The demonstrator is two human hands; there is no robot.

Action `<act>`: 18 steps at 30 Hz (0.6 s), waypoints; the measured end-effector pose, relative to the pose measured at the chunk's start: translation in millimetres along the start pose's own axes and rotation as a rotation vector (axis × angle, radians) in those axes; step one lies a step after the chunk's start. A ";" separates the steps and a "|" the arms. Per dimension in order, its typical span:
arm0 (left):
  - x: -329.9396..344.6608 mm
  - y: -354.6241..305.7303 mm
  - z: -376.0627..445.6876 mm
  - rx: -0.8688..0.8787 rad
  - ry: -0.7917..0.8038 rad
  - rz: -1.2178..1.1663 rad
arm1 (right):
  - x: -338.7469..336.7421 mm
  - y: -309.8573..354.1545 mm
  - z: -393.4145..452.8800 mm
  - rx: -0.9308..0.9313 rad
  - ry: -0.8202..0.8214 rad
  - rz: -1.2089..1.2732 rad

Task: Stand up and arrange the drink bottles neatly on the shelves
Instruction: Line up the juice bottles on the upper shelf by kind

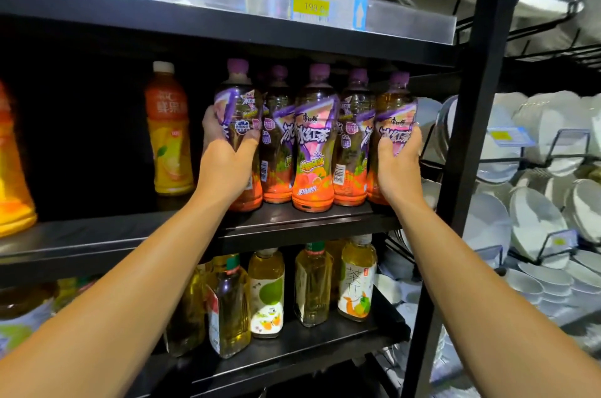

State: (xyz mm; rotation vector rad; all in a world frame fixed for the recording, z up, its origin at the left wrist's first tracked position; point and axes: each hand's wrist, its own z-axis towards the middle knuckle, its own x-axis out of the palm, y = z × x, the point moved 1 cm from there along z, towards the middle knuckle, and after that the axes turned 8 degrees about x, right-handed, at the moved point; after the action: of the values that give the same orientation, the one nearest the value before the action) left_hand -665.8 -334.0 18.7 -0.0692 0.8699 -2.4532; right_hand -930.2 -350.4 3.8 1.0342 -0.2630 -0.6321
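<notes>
Hands grip the row's end bottles: our left hand [227,153] one [239,134], right hand [398,157] another [392,124], both upright on the shelf [292,222].

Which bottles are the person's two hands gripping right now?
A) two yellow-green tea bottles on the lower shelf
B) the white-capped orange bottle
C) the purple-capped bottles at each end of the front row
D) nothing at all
C: the left hand wraps the leftmost purple-capped bottle and the right hand wraps the rightmost purple-capped bottle on the middle shelf.
</notes>
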 end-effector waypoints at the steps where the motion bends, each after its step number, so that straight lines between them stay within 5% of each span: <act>1: -0.3 -1.5 -1.1 -0.004 0.006 0.003 | 1.0 -1.6 -2.7 -0.001 0.011 -0.015; 18: -6.4 13.2 -8.8 -0.168 0.115 0.132 | -21.1 -17.2 -26.5 0.003 0.154 -0.361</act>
State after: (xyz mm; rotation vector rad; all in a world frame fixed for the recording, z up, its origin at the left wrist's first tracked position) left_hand -656.1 -334.4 4.6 0.0676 1.0943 -2.2761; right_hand -940.3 -324.9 -22.5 1.1375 0.0606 -0.8713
